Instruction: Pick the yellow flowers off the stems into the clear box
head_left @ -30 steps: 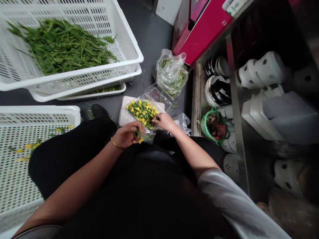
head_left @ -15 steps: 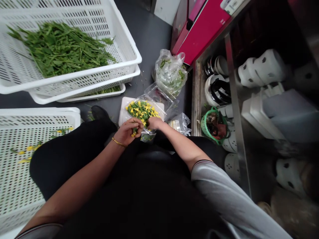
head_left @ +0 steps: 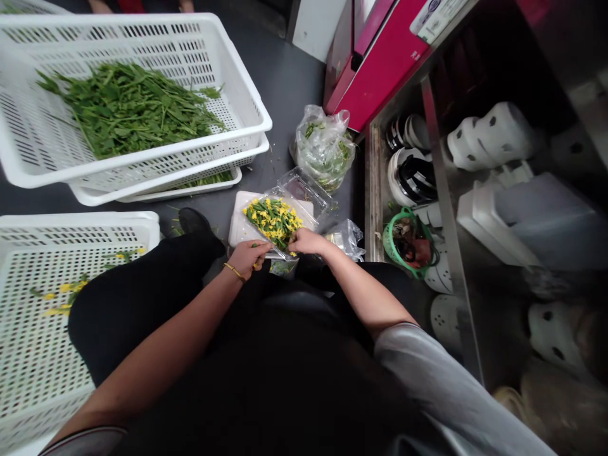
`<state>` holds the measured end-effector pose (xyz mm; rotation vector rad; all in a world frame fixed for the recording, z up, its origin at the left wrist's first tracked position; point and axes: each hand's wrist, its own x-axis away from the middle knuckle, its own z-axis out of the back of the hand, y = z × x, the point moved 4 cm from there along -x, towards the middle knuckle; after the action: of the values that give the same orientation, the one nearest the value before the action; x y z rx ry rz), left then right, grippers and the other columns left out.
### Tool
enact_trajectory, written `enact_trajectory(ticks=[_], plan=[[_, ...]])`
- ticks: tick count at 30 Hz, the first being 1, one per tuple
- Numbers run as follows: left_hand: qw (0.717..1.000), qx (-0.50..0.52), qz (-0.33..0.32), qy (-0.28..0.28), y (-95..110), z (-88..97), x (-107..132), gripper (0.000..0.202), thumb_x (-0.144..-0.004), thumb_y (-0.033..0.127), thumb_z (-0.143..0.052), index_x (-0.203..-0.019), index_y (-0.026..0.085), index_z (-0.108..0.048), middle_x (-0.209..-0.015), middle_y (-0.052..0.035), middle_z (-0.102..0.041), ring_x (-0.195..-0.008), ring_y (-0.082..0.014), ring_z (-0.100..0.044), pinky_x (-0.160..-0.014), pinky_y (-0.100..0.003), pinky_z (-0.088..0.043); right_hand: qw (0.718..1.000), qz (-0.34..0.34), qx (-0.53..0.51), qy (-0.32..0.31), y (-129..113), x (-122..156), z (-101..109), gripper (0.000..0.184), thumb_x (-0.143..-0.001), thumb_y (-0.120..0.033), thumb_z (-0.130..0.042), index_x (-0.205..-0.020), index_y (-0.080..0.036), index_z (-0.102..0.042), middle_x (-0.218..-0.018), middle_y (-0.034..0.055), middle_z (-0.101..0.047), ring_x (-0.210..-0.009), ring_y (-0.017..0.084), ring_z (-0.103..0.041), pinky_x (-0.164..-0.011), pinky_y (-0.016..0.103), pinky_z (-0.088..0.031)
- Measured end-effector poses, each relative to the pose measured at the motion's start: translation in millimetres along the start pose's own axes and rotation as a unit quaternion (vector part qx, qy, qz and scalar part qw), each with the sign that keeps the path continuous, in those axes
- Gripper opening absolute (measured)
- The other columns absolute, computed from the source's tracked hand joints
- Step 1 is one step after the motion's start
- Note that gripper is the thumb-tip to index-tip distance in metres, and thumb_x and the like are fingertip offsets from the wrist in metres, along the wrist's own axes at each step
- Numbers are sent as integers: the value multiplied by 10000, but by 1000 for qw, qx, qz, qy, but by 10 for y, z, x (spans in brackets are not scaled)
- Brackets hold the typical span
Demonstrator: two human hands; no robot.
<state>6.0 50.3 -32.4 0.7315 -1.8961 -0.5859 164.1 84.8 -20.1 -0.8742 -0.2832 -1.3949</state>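
Observation:
Yellow-flowered green sprigs (head_left: 272, 218) lie heaped in a clear plastic box whose clear lid (head_left: 308, 193) is folded back. Beneath the box is a white block-like stand (head_left: 237, 221). My left hand (head_left: 247, 258), with a yellow band at the wrist, is just off the near left corner, its fingers closed round a few flowering sprigs that are mostly hidden. At the box's near right edge, my right hand (head_left: 306, 242) has its fingertips pinched together against the sprigs; what lies between them is too small to make out.
Stacked white crates (head_left: 247, 95) hold leafy greens (head_left: 137, 107) at the far left. Another crate (head_left: 38, 354) with some flowering sprigs stands near left. A plastic bag of greens (head_left: 325, 149) sits beyond the box. Right are a green basket (head_left: 387, 244) and a metal shelf (head_left: 439, 158).
My left hand has lowered slightly toward me and turned over its sprigs. My right hand has shifted from within the heap to the box's near right edge. Part of another person appears at the top.

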Motion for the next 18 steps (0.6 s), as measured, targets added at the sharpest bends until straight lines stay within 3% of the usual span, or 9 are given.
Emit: enact_trajectory(ticks=[4,7,9,13,18], plan=[[1000,-26,-6,-1,-48,-78,-16,263,-568,299,-781,-707,118,-649,-398,59,-417,-323,-34,-316,-334,-175,-192,969,31,-244,24,-37,376,-138,194,-682,-308,-608,-691,-119,-649,-526,-40,-532,-465,59,-447,-482,181,-360],[999,-39,-29,-20,-29,-133,-7,270,-556,305,-785,-700,121,-649,-417,45,-456,-333,-39,-330,-342,-183,-203,939,69,-336,14,-83,505,-250,206,-677,-328,-624,-697,-123,-616,-540,-47,-527,-441,54,-446,-460,180,-365],[997,-54,-33,-39,-9,-142,5,245,-558,300,-780,-639,128,-627,-393,54,-419,-329,-37,-310,-346,-184,-183,929,70,-363,23,-49,505,-215,229,-685,-345,-622,-745,-124,-617,-563,-44,-538,-429,58,-455,-441,183,-362],[988,-125,-46,-79,40,-133,25,207,-595,306,-743,-624,138,-627,-374,71,-369,-333,-33,-260,-362,-189,-163,916,68,-376,123,39,438,33,293,-733,-405,-585,-808,-124,-620,-607,-35,-550,-429,55,-443,-433,185,-348],[945,-295,-122,-74,130,-153,61,191,-626,324,-695,-653,138,-668,-413,55,-454,-387,-58,-354,-396,-196,-246,925,132,-334,128,-137,405,60,238,-705,-373,-624,-711,-135,-617,-592,-33,-562,-515,68,-477,-509,184,-373]])
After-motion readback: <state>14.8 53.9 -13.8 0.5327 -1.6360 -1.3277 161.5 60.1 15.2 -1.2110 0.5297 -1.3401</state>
